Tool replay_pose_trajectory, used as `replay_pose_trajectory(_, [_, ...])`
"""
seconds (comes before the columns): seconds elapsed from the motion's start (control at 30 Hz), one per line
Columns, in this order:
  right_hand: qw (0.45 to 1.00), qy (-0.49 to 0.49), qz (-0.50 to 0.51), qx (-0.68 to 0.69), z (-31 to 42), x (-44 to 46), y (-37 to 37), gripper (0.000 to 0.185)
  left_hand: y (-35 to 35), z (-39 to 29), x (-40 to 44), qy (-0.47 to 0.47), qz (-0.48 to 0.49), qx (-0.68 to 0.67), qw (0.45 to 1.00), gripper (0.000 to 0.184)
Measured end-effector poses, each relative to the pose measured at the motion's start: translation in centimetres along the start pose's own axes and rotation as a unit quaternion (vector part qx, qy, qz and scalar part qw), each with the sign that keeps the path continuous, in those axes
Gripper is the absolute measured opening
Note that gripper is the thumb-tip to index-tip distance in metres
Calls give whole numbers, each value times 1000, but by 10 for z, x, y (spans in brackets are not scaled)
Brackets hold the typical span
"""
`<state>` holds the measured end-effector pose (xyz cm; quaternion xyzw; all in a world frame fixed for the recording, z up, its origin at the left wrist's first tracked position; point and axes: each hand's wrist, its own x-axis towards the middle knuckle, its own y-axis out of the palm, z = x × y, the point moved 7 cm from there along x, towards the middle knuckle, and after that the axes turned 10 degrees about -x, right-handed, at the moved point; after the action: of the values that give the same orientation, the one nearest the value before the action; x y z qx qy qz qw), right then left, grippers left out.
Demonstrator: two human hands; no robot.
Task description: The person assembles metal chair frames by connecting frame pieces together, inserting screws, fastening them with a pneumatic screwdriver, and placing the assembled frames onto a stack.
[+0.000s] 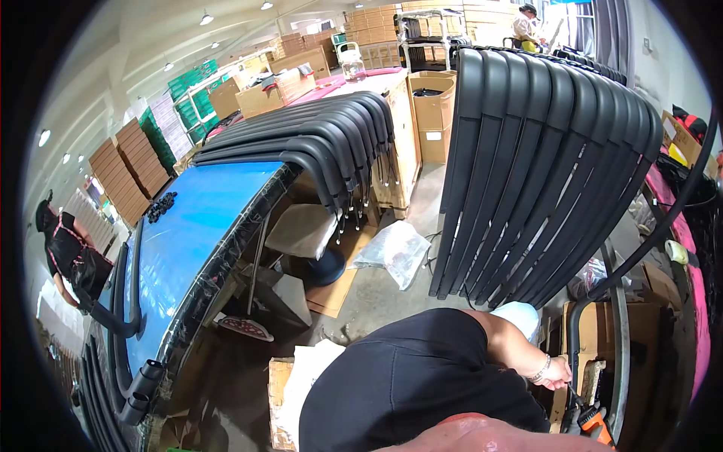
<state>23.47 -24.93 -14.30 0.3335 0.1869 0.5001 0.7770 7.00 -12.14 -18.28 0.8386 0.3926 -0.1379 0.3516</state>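
At the lower right, my left hand (pixel 556 373), bare with a bracelet at the wrist, has its fingers closed at the lower part of a long black padded tube (pixel 573 339). What is pinched between the fingers is too small to make out. Just below it, my right hand (pixel 578 419), mostly hidden and seemingly in a grey glove, is closed round an orange and black tool (pixel 596 427). The tool's thin dark tip points up toward my left hand. The tube bends and runs up to the right.
Rows of black tubes hang on a rack (pixel 550 98) ahead. More lie across a blue-topped table (pixel 215 203) at left. A plastic bag (pixel 395 252) and a stool (pixel 303 230) stand between. A metal rail (pixel 620 346) is at right. One person (pixel 71 248) is at left, another (pixel 526 29) far back.
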Motion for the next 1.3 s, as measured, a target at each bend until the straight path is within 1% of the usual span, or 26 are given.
replay_pose_trajectory(0.13, [999,6,9,33,2,-4,17,49,-1,-2,-6,-5,-2,26,1000,6])
replay_pose_trajectory(0.23, [999,5,16,39,4,-7,23,47,-3,3,-8,-32,-17,-20,999,6])
replay_pose_trajectory(0.33, [998,2,31,48,7,-9,34,46,-4,6,-4,-31,-15,-8,999,5])
replay_pose_trajectory(0.43, [999,15,19,45,13,-13,56,48,-2,5,-3,-24,-20,-6,999,5])
replay_pose_trajectory(0.53, [992,21,-106,63,7,-18,42,52,-1,5,0,-21,-32,-3,999,9])
replay_pose_trajectory(0.57, [991,17,-115,63,7,-18,38,52,0,6,7,-13,-35,-24,999,6])
replay_pose_trajectory(0.63, [997,22,-37,69,3,-9,32,58,0,12,18,-8,-37,-61,997,7])
replay_pose_trajectory(0.67, [997,21,-11,69,3,-9,23,63,0,14,21,-7,-35,-103,994,9])
replay_pose_trajectory(0.7, [998,12,39,55,4,-7,18,65,5,18,27,-21,-27,-142,989,11])
replay_pose_trajectory(0.73, [999,-25,-38,21,8,-7,11,60,35,8,19,-69,260,-400,876,10])
replay_pose_trajectory(0.77, [998,-30,-57,-17,7,-10,-2,51,16,24,38,-47,54,-204,976,12])
replay_pose_trajectory(0.8, [992,-49,-106,37,-2,-11,-36,51,22,57,75,-173,332,-197,906,13])
replay_pose_trajectory(0.83, [981,-54,-186,2,9,-19,-22,44,19,55,66,-94,117,-196,969,12])
replay_pose_trajectory(0.87, [967,-95,-235,-30,9,-26,-40,45,25,63,68,-91,137,-199,966,11])
replay_pose_trajectory(0.9, [956,-120,-256,-80,14,-31,-47,44,32,73,69,-87,157,-202,963,10])
replay_pose_trajectory(0.93, [947,-96,-284,-117,17,-33,-42,44,36,77,71,-99,147,-200,964,13])
replay_pose_trajectory(1.0, [944,-82,-291,-132,23,-31,-39,47,35,102,73,-172,-39,-225,958,10])
replay_pose_trajectory(1.03, [933,-78,-322,-138,23,-32,-44,47,43,108,73,-204,-36,-221,953,10])
replay_pose_trajectory(1.1, [920,-142,-337,-142,34,-30,-41,48,46,102,75,-194,-85,-190,959,8])
replay_pose_trajectory(1.13, [916,-137,-347,-143,36,-23,-43,48,47,103,84,-205,-87,-188,957,8])
replay_pose_trajectory(1.23, [909,-120,-354,-185,33,-4,-49,52,55,101,119,-185,-27,-214,959,16])
replay_pose_trajectory(1.27, [906,-112,-362,-187,29,2,-56,52,57,103,127,-195,-32,-215,956,16])
replay_pose_trajectory(1.3, [897,-116,-363,-224,27,9,-62,52,57,105,135,-199,-56,-205,957,16])
